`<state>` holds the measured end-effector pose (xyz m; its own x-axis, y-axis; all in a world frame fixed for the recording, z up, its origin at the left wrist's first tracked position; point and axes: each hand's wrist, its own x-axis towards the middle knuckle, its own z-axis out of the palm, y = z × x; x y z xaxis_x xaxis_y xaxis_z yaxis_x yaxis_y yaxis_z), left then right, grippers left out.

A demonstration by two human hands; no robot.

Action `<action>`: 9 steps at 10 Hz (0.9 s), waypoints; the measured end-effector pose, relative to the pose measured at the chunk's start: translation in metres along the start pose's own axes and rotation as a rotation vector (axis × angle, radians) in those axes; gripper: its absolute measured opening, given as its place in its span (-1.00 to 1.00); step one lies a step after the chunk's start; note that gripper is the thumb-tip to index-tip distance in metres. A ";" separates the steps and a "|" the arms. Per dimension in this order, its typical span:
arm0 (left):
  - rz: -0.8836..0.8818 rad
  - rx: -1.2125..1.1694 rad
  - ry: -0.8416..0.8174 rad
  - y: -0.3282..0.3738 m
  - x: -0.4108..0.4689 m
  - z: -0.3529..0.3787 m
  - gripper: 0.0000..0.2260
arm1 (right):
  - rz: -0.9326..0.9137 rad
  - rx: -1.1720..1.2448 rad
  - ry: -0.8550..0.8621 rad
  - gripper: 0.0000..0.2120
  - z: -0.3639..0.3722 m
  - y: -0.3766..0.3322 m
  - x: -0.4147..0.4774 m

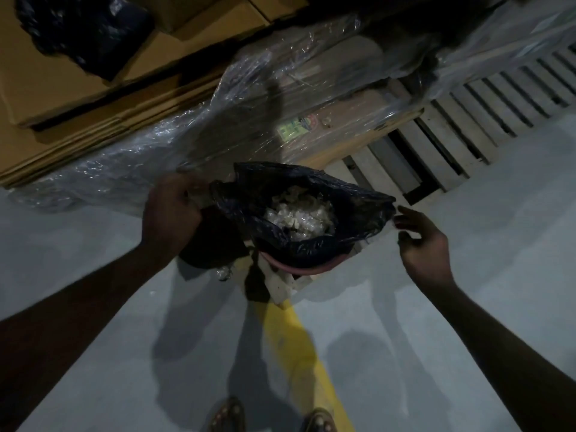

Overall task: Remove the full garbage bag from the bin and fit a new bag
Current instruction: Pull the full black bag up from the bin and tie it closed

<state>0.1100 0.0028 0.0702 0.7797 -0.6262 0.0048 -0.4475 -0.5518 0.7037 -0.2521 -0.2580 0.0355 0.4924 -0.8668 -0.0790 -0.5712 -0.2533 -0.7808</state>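
Note:
A black garbage bag [358, 213] stands open in a small bin whose pinkish rim [299, 269] shows below it. Crumpled clear plastic waste [299, 213] fills the bag. My left hand [171, 213] is closed on the bag's left edge and holds it up. At the bag's right corner my right hand [420, 241] has its fingers spread, the fingertips just touching or nearly touching the plastic. Another black bag [93, 29] lies on cardboard at the top left.
Flat cardboard sheets [62, 98] and shrink-wrapped boxes [280, 98] on a wooden pallet [452, 135] stand right behind the bin. A yellow floor line [299, 353] runs from the bin toward my sandalled feet [271, 416]. Grey floor lies left and right.

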 end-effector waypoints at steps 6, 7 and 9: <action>0.010 -0.080 -0.408 0.052 0.005 0.110 -0.43 | -0.318 -0.472 -0.164 -0.78 0.085 -0.044 0.036; 0.011 -0.230 -0.322 0.050 0.015 0.108 -0.63 | -0.279 -0.414 -0.117 -0.84 0.081 -0.045 0.034; -0.036 -0.405 -0.131 0.064 0.029 0.088 -0.79 | -0.106 -0.111 -0.002 -0.77 0.058 -0.044 0.040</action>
<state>0.0658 -0.0990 0.0528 0.7178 -0.6895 -0.0969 -0.1922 -0.3300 0.9242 -0.1687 -0.2567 0.0305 0.5550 -0.8319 -0.0015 -0.5854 -0.3892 -0.7112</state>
